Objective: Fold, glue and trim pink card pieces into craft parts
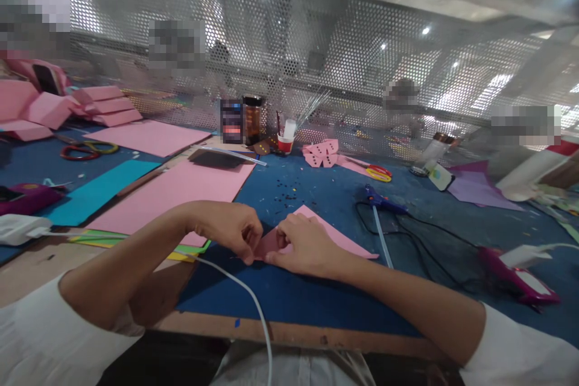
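A folded piece of pink paper [346, 240] lies on the blue table mat in front of me, pointed at the top and at its right end. My left hand [230, 228] is closed, thumb and fingertips pinching at the paper's left corner. Over the middle of the same paper rests my right hand [310, 244], its fingers curled and its thumb pressing near the lower edge. Part of the paper is hidden under that hand.
Larger pink sheets [176, 193] and a teal sheet [102, 193] lie to the left. A blue glue gun [382, 199] with its cord lies right, near yellow-red scissors [379, 174] and a pink power strip [520, 277]. A white cable [239, 283] crosses the table's front edge.
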Tool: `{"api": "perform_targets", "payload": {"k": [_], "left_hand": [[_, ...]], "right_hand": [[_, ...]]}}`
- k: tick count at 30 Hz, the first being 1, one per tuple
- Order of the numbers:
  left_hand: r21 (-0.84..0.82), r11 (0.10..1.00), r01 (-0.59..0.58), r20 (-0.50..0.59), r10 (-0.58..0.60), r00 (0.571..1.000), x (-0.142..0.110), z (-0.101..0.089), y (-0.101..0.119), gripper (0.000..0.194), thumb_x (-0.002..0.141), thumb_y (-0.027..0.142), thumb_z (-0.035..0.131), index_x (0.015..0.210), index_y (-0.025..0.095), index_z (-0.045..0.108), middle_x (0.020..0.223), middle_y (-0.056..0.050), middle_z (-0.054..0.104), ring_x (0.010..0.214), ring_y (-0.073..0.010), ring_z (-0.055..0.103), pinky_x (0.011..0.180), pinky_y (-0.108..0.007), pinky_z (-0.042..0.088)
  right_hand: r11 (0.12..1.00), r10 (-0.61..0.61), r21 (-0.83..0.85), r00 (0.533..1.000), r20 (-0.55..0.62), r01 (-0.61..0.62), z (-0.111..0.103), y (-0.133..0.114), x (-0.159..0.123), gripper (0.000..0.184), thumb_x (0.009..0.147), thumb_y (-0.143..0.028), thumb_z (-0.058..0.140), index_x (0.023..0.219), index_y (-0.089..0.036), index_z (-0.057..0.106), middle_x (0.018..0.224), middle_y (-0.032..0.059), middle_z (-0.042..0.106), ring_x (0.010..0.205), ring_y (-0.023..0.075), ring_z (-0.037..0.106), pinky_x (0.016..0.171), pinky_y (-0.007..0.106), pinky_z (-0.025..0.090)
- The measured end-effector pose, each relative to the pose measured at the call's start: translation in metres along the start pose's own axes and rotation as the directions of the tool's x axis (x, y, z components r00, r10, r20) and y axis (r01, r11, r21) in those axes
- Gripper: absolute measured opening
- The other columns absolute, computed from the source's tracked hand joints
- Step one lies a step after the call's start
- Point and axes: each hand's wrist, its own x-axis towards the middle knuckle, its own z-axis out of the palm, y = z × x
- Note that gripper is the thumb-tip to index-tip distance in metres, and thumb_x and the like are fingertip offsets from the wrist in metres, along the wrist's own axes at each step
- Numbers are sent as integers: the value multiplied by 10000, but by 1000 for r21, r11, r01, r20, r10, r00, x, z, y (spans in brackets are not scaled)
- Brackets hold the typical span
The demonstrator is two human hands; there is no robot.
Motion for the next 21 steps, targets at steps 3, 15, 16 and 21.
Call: {"api": "perform_targets", "payload": {"k": [3,15,16,21], "left_hand": [[5,1000,0,4,0,1000,1,1,0,117,717,270,713,783,192,771,720,2,714,668,-155,622,552,-214,400],[31,999,27,6,-27,1000,4,3,1,116,697,247,672,735,177,755,672,-3,724,607,-145,607,513,-217,384],[33,999,28,6,-28,1000,4,3,1,114,700,252,674,734,176,753,672,-3,724,605,-145,606,513,-218,384],[32,999,29,15,-29,999,4,2,1,110,723,263,681,742,173,740,678,-4,728,608,-144,616,514,-216,388]], "right_hand": [[1000,1,7,1000,13,-1,-1,0,-1,401,826,-609,701,861,-218,620,995,37,637,965,234,561,788,353,339],[998,-6,-58,1000,25,8,-2,-8,4,452,856,-655,629,903,-206,600,1059,69,624,1006,265,554,823,400,378],[998,-3,-59,1000,31,5,-2,-8,5,450,856,-652,631,907,-206,603,1062,70,625,1008,265,556,825,400,382],[997,8,-77,999,45,-5,-3,-9,5,475,857,-679,609,911,-206,612,1065,78,632,1016,273,567,833,408,404]]}}
